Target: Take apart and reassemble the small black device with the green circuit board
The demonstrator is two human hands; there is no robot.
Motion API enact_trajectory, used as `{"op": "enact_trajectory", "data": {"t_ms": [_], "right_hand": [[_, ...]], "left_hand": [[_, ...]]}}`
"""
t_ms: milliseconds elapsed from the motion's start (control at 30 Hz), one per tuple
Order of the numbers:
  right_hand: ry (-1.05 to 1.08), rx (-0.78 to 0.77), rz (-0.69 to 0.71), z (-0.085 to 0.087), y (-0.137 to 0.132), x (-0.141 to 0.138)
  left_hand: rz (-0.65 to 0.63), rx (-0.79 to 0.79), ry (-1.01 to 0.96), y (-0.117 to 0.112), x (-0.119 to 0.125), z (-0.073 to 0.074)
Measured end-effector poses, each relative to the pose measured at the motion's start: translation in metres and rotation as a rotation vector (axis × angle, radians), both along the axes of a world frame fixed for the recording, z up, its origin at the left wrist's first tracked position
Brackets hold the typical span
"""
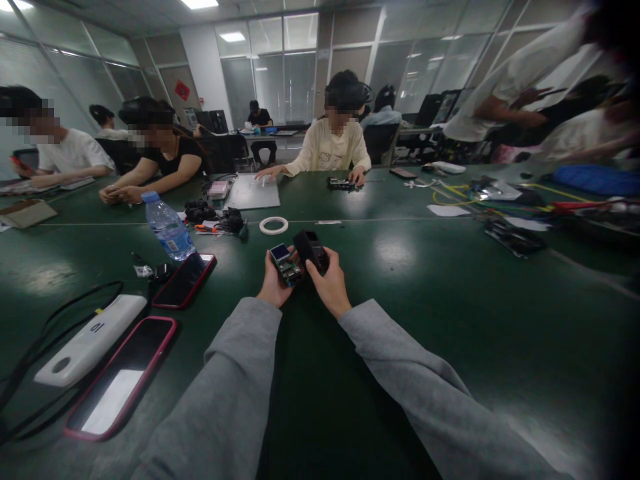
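My left hand [274, 285] grips a small green circuit board with a little screen [284, 262], held just above the dark green table [410, 293]. My right hand [330, 287] is closed round a black plastic casing [311, 249], tilted beside the board. The two parts sit close together, almost touching. Both my arms wear grey sleeves and reach forward from the near edge.
To my left lie two red-cased phones [184, 281] [120, 377], a white power bank [90, 340] with black cables, and a water bottle [167, 227]. A tape ring [273, 225] and black parts [215, 217] lie ahead. Several people sit round the table; cables and tools clutter the right.
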State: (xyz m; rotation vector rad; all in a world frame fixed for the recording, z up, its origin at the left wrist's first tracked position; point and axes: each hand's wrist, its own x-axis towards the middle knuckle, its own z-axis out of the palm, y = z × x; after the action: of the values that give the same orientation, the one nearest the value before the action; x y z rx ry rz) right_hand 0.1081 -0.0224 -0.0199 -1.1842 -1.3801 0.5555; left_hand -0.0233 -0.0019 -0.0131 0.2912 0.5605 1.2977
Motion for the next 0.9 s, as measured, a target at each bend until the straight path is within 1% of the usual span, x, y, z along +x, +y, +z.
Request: {"op": "enact_trajectory", "data": {"t_ms": [167,367,500,667,767,900], "right_hand": [[-0.039,0.013,0.055,-0.0035,0.0027,0.0001],[-0.082,0.101,0.087,-0.0069,0.0055,0.0012],[-0.104,0.114,0.114,-0.0078,0.0065,0.0015],[-0.14,0.14,0.121,-0.0071,0.0064,0.0017],[-0.178,0.168,0.133,-0.0052,0.0054,0.0015],[-0.201,0.162,0.158,-0.0031,0.0037,0.0007]], "left_hand": [[-0.015,0.034,-0.024,0.0001,-0.0002,-0.0003],[-0.006,0.007,-0.04,0.0003,-0.0004,0.0004],[0.014,-0.003,-0.022,-0.0026,0.0004,0.0042],[0.032,-0.01,-0.004,-0.0055,0.0016,0.008],[0.03,-0.025,0.004,-0.0048,0.0011,0.0068],[0.014,-0.042,0.014,-0.0038,-0.0002,0.0042]]}}
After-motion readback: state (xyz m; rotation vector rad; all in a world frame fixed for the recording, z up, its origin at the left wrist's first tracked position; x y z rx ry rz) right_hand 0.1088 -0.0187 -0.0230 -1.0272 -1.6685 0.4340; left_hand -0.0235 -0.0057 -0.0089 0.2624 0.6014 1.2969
